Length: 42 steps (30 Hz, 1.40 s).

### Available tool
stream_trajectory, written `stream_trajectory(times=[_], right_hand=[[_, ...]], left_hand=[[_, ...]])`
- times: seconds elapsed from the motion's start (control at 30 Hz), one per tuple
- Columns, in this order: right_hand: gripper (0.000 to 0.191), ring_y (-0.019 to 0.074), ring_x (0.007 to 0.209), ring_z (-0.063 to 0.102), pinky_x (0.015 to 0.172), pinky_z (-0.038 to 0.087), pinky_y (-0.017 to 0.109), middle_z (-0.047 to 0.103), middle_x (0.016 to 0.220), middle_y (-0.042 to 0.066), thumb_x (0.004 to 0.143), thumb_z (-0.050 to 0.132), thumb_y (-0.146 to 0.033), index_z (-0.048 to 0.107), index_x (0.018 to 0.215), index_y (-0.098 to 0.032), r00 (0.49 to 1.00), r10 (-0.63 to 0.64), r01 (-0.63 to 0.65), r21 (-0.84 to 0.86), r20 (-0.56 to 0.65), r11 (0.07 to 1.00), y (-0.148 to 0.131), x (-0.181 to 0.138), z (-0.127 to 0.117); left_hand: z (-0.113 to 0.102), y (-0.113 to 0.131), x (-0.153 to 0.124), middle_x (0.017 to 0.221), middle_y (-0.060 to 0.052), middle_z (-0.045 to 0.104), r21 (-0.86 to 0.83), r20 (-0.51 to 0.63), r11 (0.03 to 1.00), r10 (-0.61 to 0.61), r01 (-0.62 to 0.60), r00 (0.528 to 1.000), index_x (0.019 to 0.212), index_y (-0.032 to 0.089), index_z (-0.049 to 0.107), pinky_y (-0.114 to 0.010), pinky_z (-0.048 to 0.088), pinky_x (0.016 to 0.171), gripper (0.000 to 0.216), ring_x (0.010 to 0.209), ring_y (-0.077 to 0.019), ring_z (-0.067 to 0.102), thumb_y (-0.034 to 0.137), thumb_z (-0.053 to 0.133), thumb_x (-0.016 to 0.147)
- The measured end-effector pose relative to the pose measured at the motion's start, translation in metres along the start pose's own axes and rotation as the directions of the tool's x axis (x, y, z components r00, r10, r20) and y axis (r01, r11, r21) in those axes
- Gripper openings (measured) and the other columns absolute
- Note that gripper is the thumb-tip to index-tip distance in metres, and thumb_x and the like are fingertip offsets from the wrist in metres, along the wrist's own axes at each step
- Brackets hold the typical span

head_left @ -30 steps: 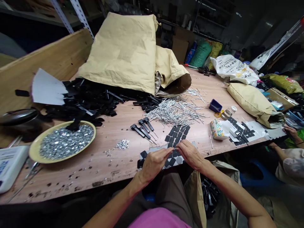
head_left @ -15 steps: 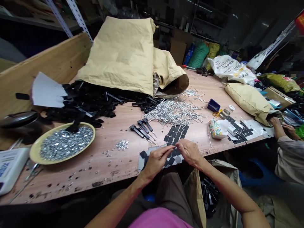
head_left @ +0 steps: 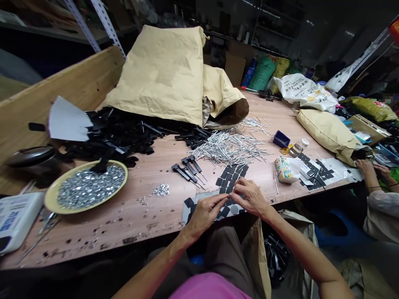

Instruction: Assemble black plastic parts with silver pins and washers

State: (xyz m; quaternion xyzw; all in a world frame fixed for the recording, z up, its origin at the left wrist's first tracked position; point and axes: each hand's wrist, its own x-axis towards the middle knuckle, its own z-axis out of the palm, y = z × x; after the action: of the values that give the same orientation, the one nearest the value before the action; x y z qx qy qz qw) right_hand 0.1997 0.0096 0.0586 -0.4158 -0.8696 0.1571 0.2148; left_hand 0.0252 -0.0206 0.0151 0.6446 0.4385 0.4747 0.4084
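Note:
My left hand [head_left: 206, 211] and my right hand [head_left: 249, 197] meet fingertip to fingertip at the table's front edge. Both are closed in a pinch; whatever lies between the fingers is too small and hidden to make out. Beneath them is a sheet of black stick-on pads [head_left: 231, 177], its front part with some pads lifted off. To the left lie several black plastic pieces with metal pins [head_left: 187, 170]. A small heap of shiny metal bits [head_left: 161, 189] is close by. Behind the sheet spreads a pile of thin metal pins [head_left: 229, 145].
A yellow bowl of shiny metal bits [head_left: 87, 187] stands left, before a heap of black plastic parts [head_left: 124, 137]. Large paper sacks [head_left: 162, 74] rise at the back. A tissue box [head_left: 284, 169] and a blue tray [head_left: 280, 138] sit right. Another person's hands [head_left: 367, 171] are far right.
My right hand's fingers have shifted and spread slightly at the meeting point of both hands. The left hand stays nearly in place. The view has moved a little.

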Motion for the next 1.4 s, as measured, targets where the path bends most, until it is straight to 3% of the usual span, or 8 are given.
stream_trajectory(times=[0.17,0.47,0.63,0.93,1.03,1.13,1.27,1.4], right_hand=[[0.033,0.0127,0.074,0.057,0.069,0.045,0.027,0.057,0.095,0.005,0.087,0.054,-0.047,0.057,0.105,-0.019,0.999,0.044,-0.048,0.253,0.024,0.966,-0.001,0.001,-0.008],[0.034,0.0152,0.078,0.055,0.075,0.038,0.030,0.059,0.079,0.004,0.094,0.041,-0.040,0.061,0.078,-0.018,1.000,-0.025,0.025,-0.018,-0.003,1.000,0.002,0.002,-0.001],[0.042,0.0151,0.071,0.051,0.068,0.038,0.028,0.055,0.073,0.003,0.096,0.032,-0.042,0.056,0.071,-0.019,0.968,0.212,-0.209,0.039,-0.133,0.977,-0.002,-0.003,0.010],[0.026,0.0154,0.073,0.059,0.068,0.048,0.027,0.061,0.077,0.001,0.082,0.053,-0.045,0.058,0.083,-0.019,0.866,0.501,-0.302,0.797,0.000,0.523,-0.018,-0.019,0.070],[0.025,0.0125,0.055,0.052,0.052,0.044,0.024,0.054,0.064,-0.002,0.083,0.051,-0.044,0.057,0.080,-0.020,0.832,0.554,-0.376,0.770,0.036,0.515,-0.008,-0.020,0.075],[0.022,0.0152,0.064,0.054,0.059,0.045,0.027,0.055,0.072,0.001,0.085,0.049,-0.038,0.061,0.080,-0.020,0.838,0.519,-0.373,0.515,-0.170,0.772,0.021,-0.019,0.068],[0.022,0.0194,0.078,0.054,0.066,0.044,0.030,0.056,0.082,0.006,0.089,0.045,-0.029,0.065,0.082,-0.022,0.882,0.339,-0.359,-0.004,-0.327,0.933,0.071,-0.016,0.057],[0.020,0.0205,0.081,0.052,0.063,0.042,0.028,0.056,0.081,0.007,0.090,0.046,-0.022,0.064,0.083,-0.022,0.923,0.266,-0.345,-0.289,-0.278,0.893,0.111,-0.007,0.056]], left_hand=[[-0.003,0.002,0.004,0.065,-0.002,0.071,-0.037,0.048,0.990,-0.136,0.138,0.990,0.088,0.017,0.074,-0.021,0.047,0.048,0.030,0.052,-0.0135,0.059,0.039,0.054,0.080],[0.001,0.006,0.001,0.077,-0.003,0.074,-0.068,0.018,0.995,-0.076,0.077,0.997,0.083,0.021,0.074,-0.024,0.050,0.060,0.020,0.064,-0.0159,0.064,0.032,0.058,0.078],[0.009,0.009,0.004,0.073,-0.002,0.068,-0.321,-0.062,0.916,-0.273,0.240,0.960,0.085,0.019,0.071,-0.023,0.050,0.057,0.025,0.058,-0.0117,0.059,0.039,0.060,0.077],[0.038,-0.011,0.009,0.110,-0.011,0.065,-0.702,-0.082,0.647,-0.489,0.298,0.869,0.086,0.017,0.069,-0.030,0.050,0.082,0.035,0.099,-0.0193,0.061,0.045,0.070,0.067],[0.033,-0.027,0.010,0.104,-0.011,0.067,-0.511,-0.128,0.803,-0.426,0.308,0.896,0.091,0.017,0.070,-0.035,0.051,0.081,0.030,0.095,-0.0208,0.063,0.041,0.062,0.076],[0.007,-0.050,0.023,0.107,-0.011,0.065,0.036,-0.262,0.977,-0.194,0.210,0.945,0.087,0.019,0.073,-0.048,0.044,0.093,0.017,0.107,-0.0270,0.056,0.026,0.060,0.078],[-0.033,-0.080,0.051,0.117,-0.014,0.061,0.648,-0.226,0.759,0.111,0.064,0.968,0.087,0.021,0.073,-0.060,0.036,0.097,0.028,0.121,-0.0359,0.043,0.009,0.049,0.080],[-0.045,-0.101,0.068,0.115,-0.012,0.063,0.836,0.029,0.538,0.159,-0.112,0.987,0.077,0.022,0.072,-0.060,0.034,0.098,0.029,0.121,-0.0367,0.043,0.006,0.048,0.078]])
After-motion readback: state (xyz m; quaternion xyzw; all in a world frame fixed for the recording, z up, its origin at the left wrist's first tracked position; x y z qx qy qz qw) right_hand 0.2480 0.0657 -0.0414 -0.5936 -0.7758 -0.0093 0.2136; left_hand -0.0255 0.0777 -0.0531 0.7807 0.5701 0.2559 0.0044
